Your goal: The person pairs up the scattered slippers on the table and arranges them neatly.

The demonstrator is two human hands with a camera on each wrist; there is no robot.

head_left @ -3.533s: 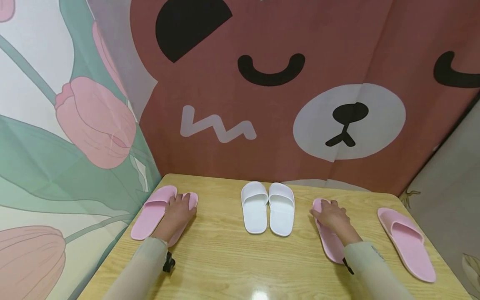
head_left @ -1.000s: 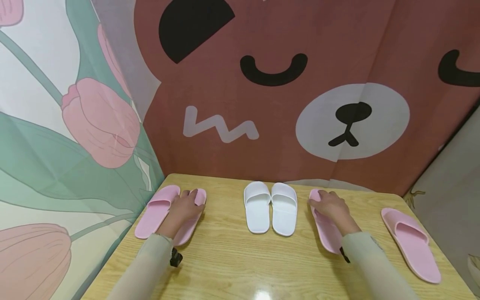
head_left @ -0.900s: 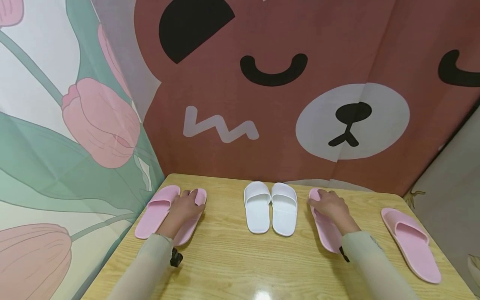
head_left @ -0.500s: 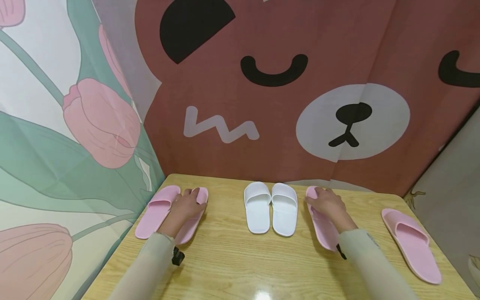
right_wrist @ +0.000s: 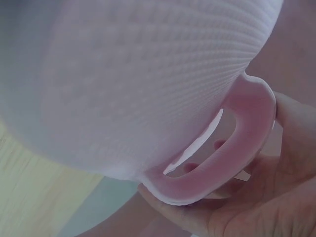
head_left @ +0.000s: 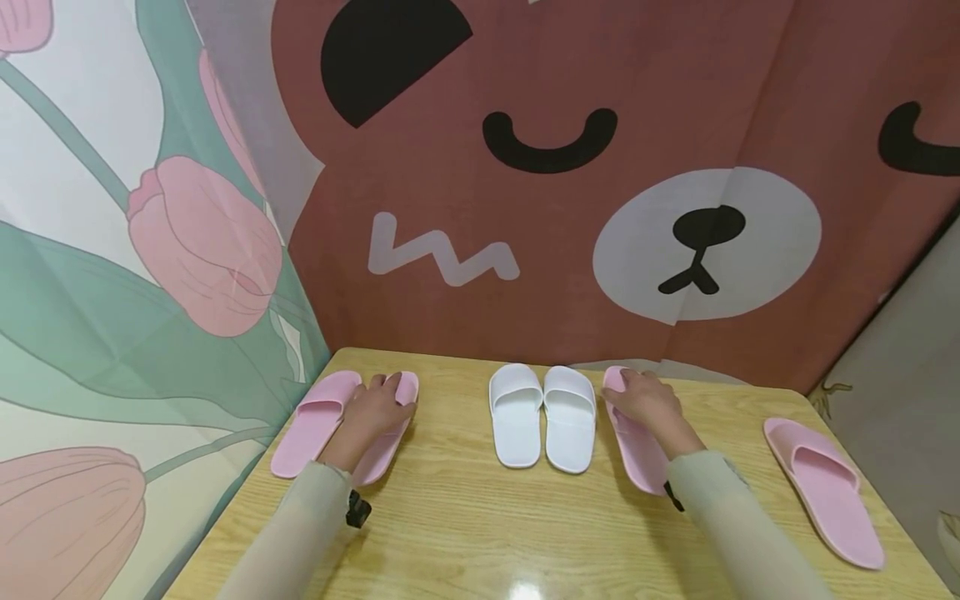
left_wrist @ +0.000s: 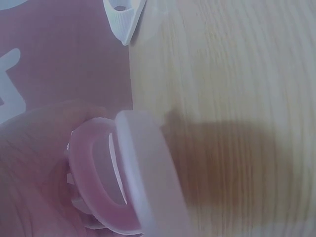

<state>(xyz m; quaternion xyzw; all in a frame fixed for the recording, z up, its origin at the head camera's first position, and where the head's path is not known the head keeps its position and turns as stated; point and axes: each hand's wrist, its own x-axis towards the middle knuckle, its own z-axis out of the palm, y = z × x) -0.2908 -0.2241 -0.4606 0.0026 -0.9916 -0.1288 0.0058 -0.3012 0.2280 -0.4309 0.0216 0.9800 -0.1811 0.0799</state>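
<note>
here, left grip (head_left: 372,412) and right grip (head_left: 648,402) hold slippers (head_left: 639,458).

- The table (head_left: 465,533) before me is pale and wood-grained.
- Two white slippers (head_left: 516,429) lie side by side near its far edge.
- On my left lies a pink slipper (head_left: 307,429).
- On my right, another pink slipper (head_left: 828,496).

Head view forward and down, wrist views close on pink slippers (right_wrist: 148,94), table (head_left: 450,525) shared by all
</note>
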